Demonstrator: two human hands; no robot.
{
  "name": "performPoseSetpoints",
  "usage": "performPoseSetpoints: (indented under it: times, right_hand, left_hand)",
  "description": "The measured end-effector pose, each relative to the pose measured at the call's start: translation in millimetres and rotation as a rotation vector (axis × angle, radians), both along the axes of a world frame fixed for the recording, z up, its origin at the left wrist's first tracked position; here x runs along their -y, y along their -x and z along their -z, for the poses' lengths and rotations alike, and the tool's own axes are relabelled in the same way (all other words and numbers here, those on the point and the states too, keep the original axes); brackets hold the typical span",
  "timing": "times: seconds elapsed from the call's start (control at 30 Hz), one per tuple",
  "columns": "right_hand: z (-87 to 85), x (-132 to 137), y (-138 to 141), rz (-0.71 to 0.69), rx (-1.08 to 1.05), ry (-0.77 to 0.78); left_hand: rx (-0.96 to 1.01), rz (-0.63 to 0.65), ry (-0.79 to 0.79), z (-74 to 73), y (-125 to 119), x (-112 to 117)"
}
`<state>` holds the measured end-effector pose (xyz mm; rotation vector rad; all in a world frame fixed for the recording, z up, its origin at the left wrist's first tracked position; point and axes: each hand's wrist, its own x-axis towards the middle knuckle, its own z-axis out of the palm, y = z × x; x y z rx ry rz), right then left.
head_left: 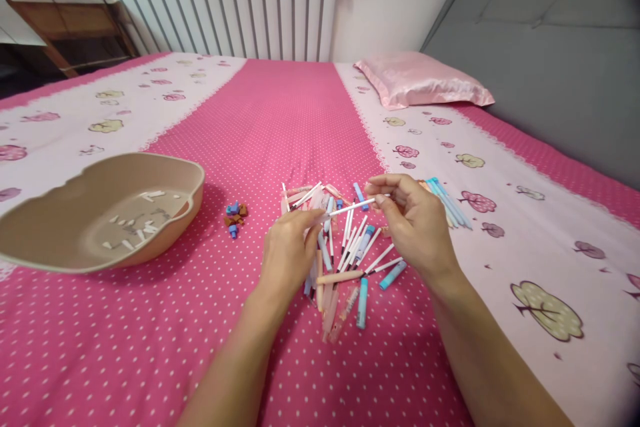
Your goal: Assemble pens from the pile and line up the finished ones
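A thin white pen refill [354, 207] spans the gap between my hands, above a loose heap of pen parts. My left hand [289, 243] pinches its left end between thumb and fingers. The right end is in the grip of my right hand [414, 223]. Under them lie several white refills [353, 243] with dark tips, mixed with pale pink barrels [330, 307] and blue caps. A peach barrel [340, 277] lies across the heap, and a turquoise cap [362, 303] rests at its near edge.
At left stands a beige basin [55, 227] holding small white pieces [137, 233]. Small blue and brown pieces [234, 217] lie between basin and heap. Light-blue and peach pens [447, 203] lie beyond my right hand. A pink pillow [425, 80] sits at the far right of the bed.
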<state>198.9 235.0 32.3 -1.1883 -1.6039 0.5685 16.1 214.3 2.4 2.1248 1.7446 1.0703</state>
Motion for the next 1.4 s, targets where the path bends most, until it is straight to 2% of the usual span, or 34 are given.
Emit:
performPoseSetpoints:
  times: [0.13,0.27,0.33,0.47,0.6,0.7,0.8,0.9,1.07,1.23,1.4]
  right_hand:
    - [-1.2,2,5,-0.056,0.046,-0.018]
    - [-4.9,6,13,-0.182,0.143,0.009]
    - [-5.4,8,15,-0.244,0.165,0.03]
    - [-3.3,11,15,-0.366,0.093,0.079]
    - [-4.7,12,15,-0.442,-0.054,0.087]
    - [-8.3,9,12,-0.352,-0.184,0.075]
    - [-8.1,2,2,-0.101,-0.227,0.075]
    - [-1.2,-8,-12,0.08,-0.073,0.143]
    - [10.2,-15,-21,0.12,0.212,0.163]
    - [13.9,-12,-6,-0.052,0.432,0.222]
    - [26.4,-8,12,-0.297,0.627,0.133]
  left_hand:
    - [0.034,0.046,-0.003,-1.9,-2,1]
    - [0.101,0.129,0.005,-4.5,-6,3]
    - [0.126,0.13,0.007,-5.4,-8,3]
    - [0.183,0.085,0.01,-6.6,-8,3]
    - [0.244,0.103,0.035,-6.1,-8,3]
    - [0.345,0.113,0.068,-4.7,-7,2]
    - [0.522,0.111,0.114,-4.1,-6,0]
    - [0.72,0.076,0.144,-5.5,-6,-1]
    - [0.921,-0.064,0.127,-8.6,-6,-2]
    - [0.97,-0.141,0.083,-8.5,-4,-3]
    - [0.989,-0.127,0.079,-9.5,-4,-3]
